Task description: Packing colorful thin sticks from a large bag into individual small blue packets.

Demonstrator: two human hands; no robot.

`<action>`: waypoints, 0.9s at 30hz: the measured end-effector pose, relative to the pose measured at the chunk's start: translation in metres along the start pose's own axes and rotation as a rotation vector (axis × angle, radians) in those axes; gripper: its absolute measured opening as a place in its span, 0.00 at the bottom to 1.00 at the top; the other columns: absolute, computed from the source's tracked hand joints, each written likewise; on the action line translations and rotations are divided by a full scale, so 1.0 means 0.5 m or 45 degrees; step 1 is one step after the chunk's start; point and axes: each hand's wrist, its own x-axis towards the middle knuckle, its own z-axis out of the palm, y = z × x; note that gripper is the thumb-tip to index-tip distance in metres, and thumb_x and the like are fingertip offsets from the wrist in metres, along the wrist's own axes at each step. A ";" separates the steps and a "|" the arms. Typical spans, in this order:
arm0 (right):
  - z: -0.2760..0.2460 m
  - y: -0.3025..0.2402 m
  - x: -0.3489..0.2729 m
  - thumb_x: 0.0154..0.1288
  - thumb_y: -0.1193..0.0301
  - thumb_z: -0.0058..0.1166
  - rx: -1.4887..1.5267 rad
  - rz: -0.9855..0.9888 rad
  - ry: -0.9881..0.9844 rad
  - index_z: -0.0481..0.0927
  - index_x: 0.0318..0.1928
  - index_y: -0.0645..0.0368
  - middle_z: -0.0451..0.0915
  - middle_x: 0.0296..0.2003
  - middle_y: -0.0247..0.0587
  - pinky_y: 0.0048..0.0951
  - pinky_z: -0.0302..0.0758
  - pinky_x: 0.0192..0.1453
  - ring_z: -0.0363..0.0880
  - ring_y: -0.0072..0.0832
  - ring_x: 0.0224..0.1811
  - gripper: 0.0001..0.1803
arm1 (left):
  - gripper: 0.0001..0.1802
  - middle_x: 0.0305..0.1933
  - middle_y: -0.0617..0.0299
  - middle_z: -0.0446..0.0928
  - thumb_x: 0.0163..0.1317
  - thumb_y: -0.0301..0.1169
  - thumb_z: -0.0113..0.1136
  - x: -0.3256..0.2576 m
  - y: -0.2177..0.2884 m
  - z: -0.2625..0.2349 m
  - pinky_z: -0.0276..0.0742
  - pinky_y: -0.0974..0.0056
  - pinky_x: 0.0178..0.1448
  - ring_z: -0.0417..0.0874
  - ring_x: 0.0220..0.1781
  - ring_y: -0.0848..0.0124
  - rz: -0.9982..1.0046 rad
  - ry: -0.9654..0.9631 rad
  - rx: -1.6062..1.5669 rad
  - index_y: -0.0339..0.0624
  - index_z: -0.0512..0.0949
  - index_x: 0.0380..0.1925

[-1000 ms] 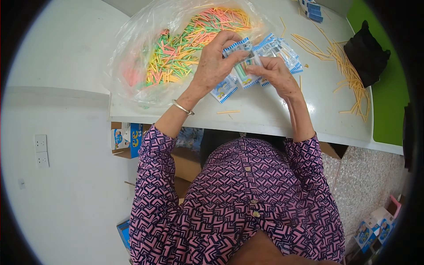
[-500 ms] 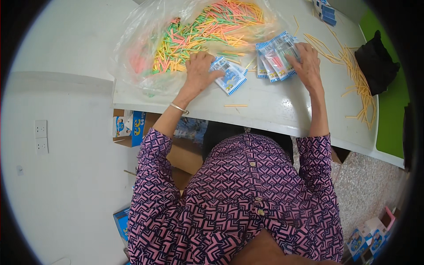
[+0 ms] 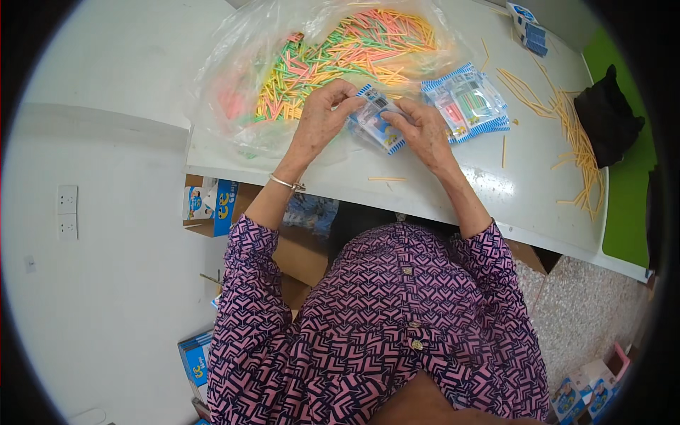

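Over the near middle of the white table [image 3: 283, 159], both my hands are on a small blue-and-white clear-windowed packet [image 3: 382, 134]. My left hand [image 3: 322, 120] pinches its upper left edge between thumb and fingers. From the right, my right hand [image 3: 425, 138] grips the upper right side with thumb and curled fingers. Another packet may lie beneath it; I cannot tell. Just right of my right hand lies an overlapping pile of filled packets [image 3: 471, 103], with pink and green sticks showing through. Behind my hands, a large clear plastic bag [image 3: 230, 67] holds many short pink, green and yellow sticks [image 3: 347, 53].
Long yellow sticks [image 3: 567, 134] lie scattered along the table's right side, by a black cloth-like item [image 3: 609, 117]. A bundle of blue-and-white packets [image 3: 531, 32] sits at the far right. One loose stick [image 3: 387, 178] lies near the front edge. Below are cardboard boxes [image 3: 297, 248].
My right hand has left the packet pile and moved left to the single packet. My left hand now pinches that packet's edge. A loose stick now shows below the pile.
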 end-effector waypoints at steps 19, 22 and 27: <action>-0.046 -0.018 -0.004 0.62 0.71 0.53 0.078 -0.091 -0.022 0.79 0.39 0.69 0.77 0.27 0.37 0.23 0.67 0.38 0.72 0.23 0.31 0.12 | 0.17 0.35 0.58 0.79 0.52 0.30 0.65 -0.008 -0.011 0.006 0.73 0.67 0.43 0.79 0.38 0.69 0.621 0.276 0.869 0.37 0.78 0.42; -0.033 -0.020 -0.009 0.61 0.70 0.54 0.150 -0.088 -0.085 0.80 0.37 0.67 0.77 0.26 0.36 0.22 0.67 0.35 0.71 0.20 0.28 0.11 | 0.15 0.34 0.58 0.79 0.52 0.29 0.65 0.001 0.000 0.020 0.73 0.65 0.44 0.78 0.39 0.68 0.468 -0.036 0.502 0.38 0.79 0.40; -0.032 -0.011 -0.009 0.62 0.69 0.54 0.183 0.023 -0.087 0.81 0.33 0.66 0.76 0.22 0.33 0.21 0.64 0.29 0.67 0.15 0.24 0.11 | 0.07 0.27 0.56 0.78 0.52 0.32 0.62 0.003 0.021 0.040 0.68 0.57 0.44 0.76 0.35 0.59 0.387 -0.013 0.554 0.40 0.81 0.28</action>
